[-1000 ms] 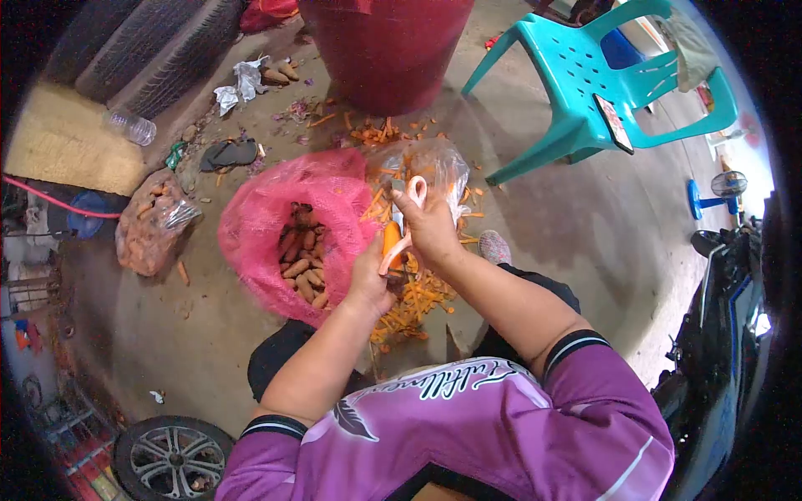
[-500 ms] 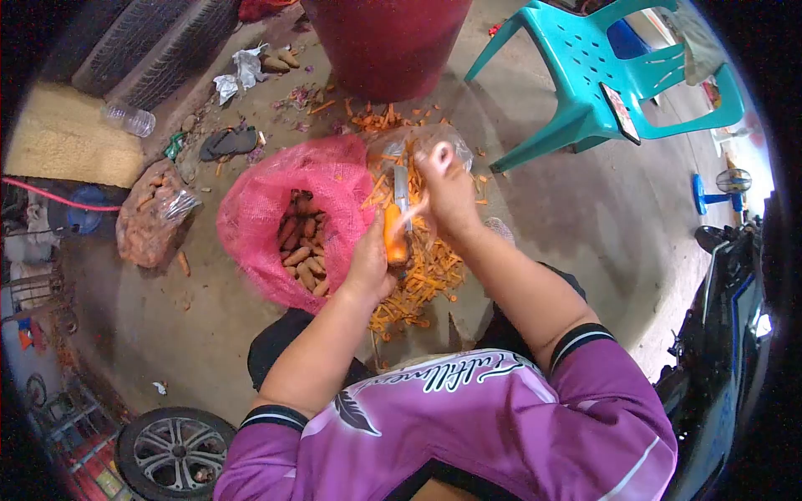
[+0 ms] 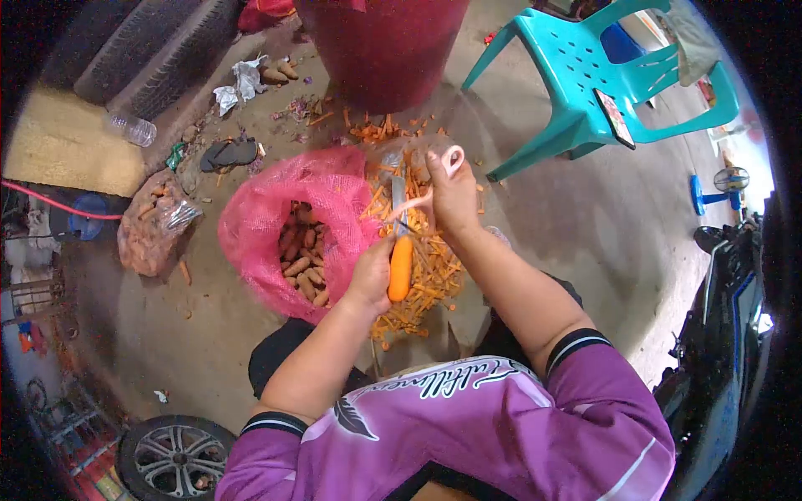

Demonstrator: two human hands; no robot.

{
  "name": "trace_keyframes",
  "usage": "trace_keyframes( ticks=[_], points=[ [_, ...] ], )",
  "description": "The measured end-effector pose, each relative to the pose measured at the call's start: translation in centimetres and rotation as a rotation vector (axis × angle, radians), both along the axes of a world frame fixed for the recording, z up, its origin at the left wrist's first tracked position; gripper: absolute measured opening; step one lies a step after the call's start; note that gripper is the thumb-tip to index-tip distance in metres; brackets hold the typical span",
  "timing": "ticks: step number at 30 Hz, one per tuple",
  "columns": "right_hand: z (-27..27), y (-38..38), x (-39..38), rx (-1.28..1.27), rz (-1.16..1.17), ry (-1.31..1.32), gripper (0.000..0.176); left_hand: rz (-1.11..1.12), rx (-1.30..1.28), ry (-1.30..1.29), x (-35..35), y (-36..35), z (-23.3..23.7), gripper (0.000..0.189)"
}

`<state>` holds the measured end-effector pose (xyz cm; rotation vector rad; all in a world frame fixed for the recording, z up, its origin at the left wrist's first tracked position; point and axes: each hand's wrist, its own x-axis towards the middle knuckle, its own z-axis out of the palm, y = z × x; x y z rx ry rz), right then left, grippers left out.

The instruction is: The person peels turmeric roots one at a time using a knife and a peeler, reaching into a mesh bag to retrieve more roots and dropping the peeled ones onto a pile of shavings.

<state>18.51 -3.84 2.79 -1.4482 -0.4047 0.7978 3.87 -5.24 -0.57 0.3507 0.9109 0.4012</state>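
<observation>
In my left hand (image 3: 371, 271) is a smooth orange root, apparently a peeled sweet potato (image 3: 401, 269), gripped along its side. My right hand (image 3: 455, 200) is closed around a peeler with a pale pink handle (image 3: 452, 159) that has a hole at its end. The peeler's metal blade (image 3: 398, 194) sits just beyond the sweet potato, apart from it. Beneath both hands lies a heap of orange strips (image 3: 434, 271), partly over clear plastic. To the left, an open pink mesh sack (image 3: 251, 200) holds several unpeeled brownish roots (image 3: 302, 265).
A large dark red tub (image 3: 380, 50) stands ahead. On the right are a teal plastic chair (image 3: 576, 63) with a phone (image 3: 615, 117) on it, and a motorcycle (image 3: 718, 334). Leftward lie a plastic bag of roots (image 3: 154, 221), a flip-flop (image 3: 227, 154), tires (image 3: 159, 63) and a wheel (image 3: 175, 457).
The peeler has come off the sweet potato, its blade now beyond the far end. My left hand has lowered slightly toward me, and the sweet potato shows a smooth orange face.
</observation>
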Motion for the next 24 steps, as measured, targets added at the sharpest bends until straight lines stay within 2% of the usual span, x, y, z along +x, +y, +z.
trace_keyframes(
  ticks=[2, 5, 7, 8, 10, 11, 12, 13, 16, 17, 20, 24],
  points=[
    [1.7, -0.4, -0.5, -0.084, 0.023, -0.036, 0.035, -0.056, -0.039, -0.007, -0.4, -0.2, -0.5, 0.036],
    [1.9, -0.3, -0.9, 0.026, -0.034, -0.02, 0.034, -0.172, -0.156, -0.07, -0.6, -0.6, 0.1, 0.038],
    [0.9, -0.2, -0.1, 0.029, -0.073, -0.063, 0.029, -0.255, -0.215, -0.158, -0.6, -0.5, 2.4, 0.039],
    [-0.1, 0.0, 0.4, 0.029, -0.091, -0.083, 0.027, -0.244, -0.23, -0.207, -0.7, -0.3, 2.1, 0.039],
    [-0.5, 0.6, 1.2, 0.091, -0.16, 0.077, 0.027, -0.217, -0.26, -0.303, -0.7, 0.5, 1.5, 0.04],
    [-0.5, 0.5, 1.8, 0.099, -0.161, 0.139, 0.026, -0.161, -0.143, -0.128, -0.7, 0.5, 1.5, 0.037],
    [-0.1, 0.5, 1.9, 0.105, -0.161, 0.203, 0.026, -0.099, -0.147, -0.159, -0.6, 0.7, 1.2, 0.036],
    [-0.3, 0.6, 1.8, 0.152, -0.135, 0.155, 0.024, -0.035, -0.15, -0.189, -0.6, 0.8, 0.6, 0.035],
    [0.8, 0.3, 0.1, -0.021, -0.074, 0.164, 0.02, 0.027, -0.123, -0.2, -0.5, 1.3, 1.4, 0.03],
    [0.1, 0.5, 0.0, 0.012, -0.07, 0.151, 0.02, 0.032, -0.083, -0.183, -0.4, 1.4, 1.5, 0.031],
    [1.4, 0.2, 0.5, 0.005, -0.011, 0.333, 0.02, 0.033, 0.005, -0.191, -0.7, 1.7, 1.3, 0.032],
    [2.2, -0.3, -1.0, -0.093, 0.06, 0.268, 0.024, 0.103, 0.023, -0.186, -0.5, 1.5, 0.3, 0.036]
  ],
)
